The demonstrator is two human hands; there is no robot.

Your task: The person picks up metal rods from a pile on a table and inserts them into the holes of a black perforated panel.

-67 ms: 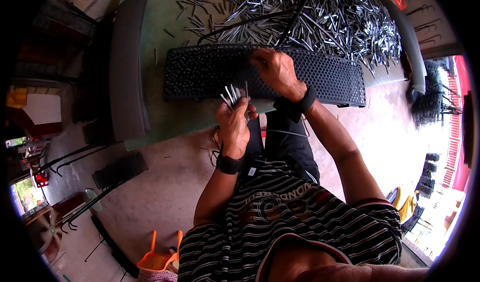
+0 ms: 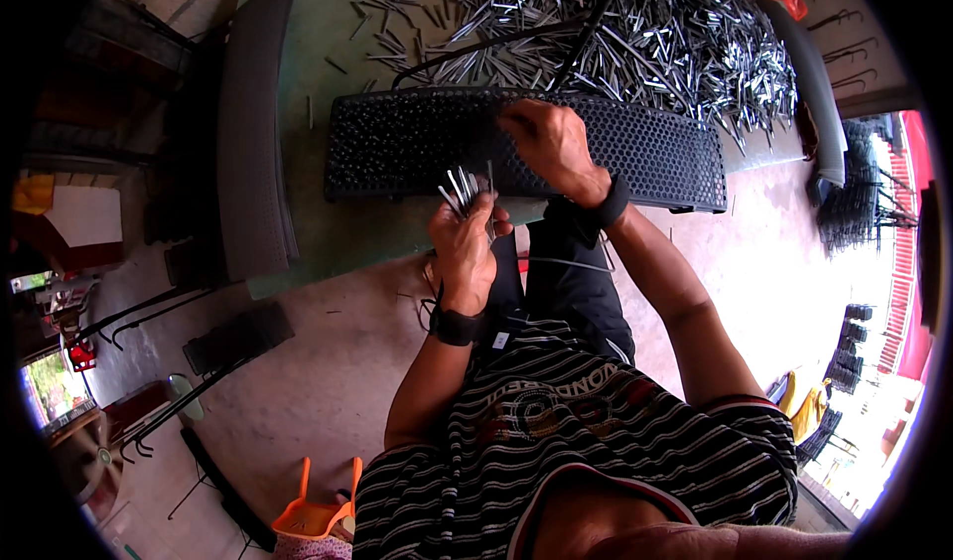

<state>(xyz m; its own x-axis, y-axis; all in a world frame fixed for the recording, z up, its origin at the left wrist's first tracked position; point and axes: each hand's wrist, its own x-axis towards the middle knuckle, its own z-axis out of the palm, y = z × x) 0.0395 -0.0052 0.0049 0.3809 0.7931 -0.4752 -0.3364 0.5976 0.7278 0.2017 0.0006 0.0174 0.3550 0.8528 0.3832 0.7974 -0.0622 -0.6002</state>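
Observation:
A bundle of short metal rods [image 2: 461,191] sticks up from my left hand [image 2: 463,252], whose fingers are closed around it near the panel's front edge. Over the middle of a long black perforated panel [image 2: 660,153] is my right hand [image 2: 558,151], its fingers pinched together. Whatever that pinch contains is too dark and small to make out. The panel's round holes show plainly right of my right hand. Left of it, many holes have small shiny tips in them. A dark wristband is on each wrist.
Behind the panel, a large heap of loose metal rods [image 2: 685,44] covers the green table [image 2: 318,232]. Thin black bars cross over the heap. A grey padded strip [image 2: 256,133] lines the table's left side. An orange plastic chair [image 2: 306,515] stands at the lower left.
My right hand and its wristband have shifted very slightly to the right over the panel. The left hand and its rods look unmoved.

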